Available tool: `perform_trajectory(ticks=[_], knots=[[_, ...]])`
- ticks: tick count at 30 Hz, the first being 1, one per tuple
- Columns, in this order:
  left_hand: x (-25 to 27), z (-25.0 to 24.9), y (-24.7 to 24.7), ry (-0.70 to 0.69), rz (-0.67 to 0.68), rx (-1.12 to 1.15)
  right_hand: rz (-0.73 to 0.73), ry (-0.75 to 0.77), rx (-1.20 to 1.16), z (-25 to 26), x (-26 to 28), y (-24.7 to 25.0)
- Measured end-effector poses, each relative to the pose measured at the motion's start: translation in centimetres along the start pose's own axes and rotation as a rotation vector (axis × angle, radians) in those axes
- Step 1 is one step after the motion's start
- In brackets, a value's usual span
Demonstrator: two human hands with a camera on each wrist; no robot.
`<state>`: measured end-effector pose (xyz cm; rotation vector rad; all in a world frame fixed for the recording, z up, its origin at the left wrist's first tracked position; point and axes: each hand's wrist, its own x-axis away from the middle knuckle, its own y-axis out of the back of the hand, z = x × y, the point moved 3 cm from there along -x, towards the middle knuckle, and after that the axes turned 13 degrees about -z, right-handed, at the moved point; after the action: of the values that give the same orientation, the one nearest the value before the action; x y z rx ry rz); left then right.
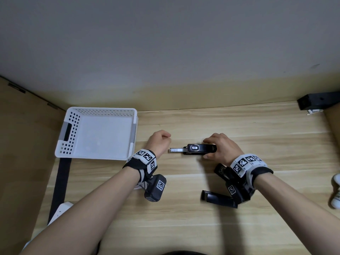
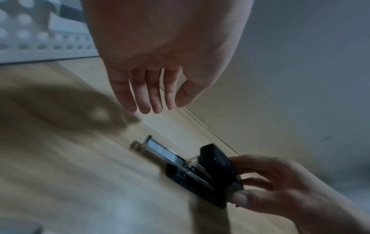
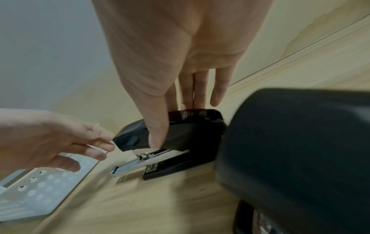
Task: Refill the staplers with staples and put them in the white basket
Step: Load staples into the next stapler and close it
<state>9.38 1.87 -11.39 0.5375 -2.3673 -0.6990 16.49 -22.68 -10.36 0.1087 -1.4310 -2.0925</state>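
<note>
- Lying flat on the wooden worktop (image 1: 184, 227), a black stapler (image 1: 197, 149) has its long axis running left to right, with its silver staple tray (image 1: 177, 150) slid out of its left end.
- The right hand (image 1: 221, 147) grips the stapler's right half, thumb on the near side and fingers on the far side.
- The left hand (image 1: 159, 141) hovers just left of the tray tip, fingers loosely curled; whether it pinches staples is unclear.
- That tray tip points straight at the left hand, so this hand is nearer for loading or pushing the tray shut.
- The white basket (image 1: 73, 126) stands further left of the stapler, holding nothing visible.
- Two more black staplers (image 1: 219, 198) lie nearer the person than the held stapler.
</note>
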Motion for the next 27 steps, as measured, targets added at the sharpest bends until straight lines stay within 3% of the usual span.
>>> perform_trajectory(ticks=[8,12,17,19,23,27], knots=[[0.3,3.7,0.2,-0.018,0.076,-0.143,0.021,-0.038,0.067,-0.2,0.3,-0.2],[0.3,3.3,-1.0,-0.059,-0.004,-0.328,0.019,-0.089,0.109,-0.6,0.5,-0.5],[0.4,2.0,-2.1,0.044,0.014,-0.437,-0.042,-0.18,0.251,-1.1,0.6,-0.1],[0.5,1.7,-2.2,0.15,0.03,-0.333,-0.028,-0.173,0.311,-1.0,0.6,-0.2],[1.9,0.1,-4.5,0.448,0.109,0.102,-0.046,-0.13,0.396,-0.7,0.7,-0.1],[3.3,-0.9,-6.6,0.571,0.102,0.304,-0.041,-0.154,0.381,-0.7,0.9,0.3]])
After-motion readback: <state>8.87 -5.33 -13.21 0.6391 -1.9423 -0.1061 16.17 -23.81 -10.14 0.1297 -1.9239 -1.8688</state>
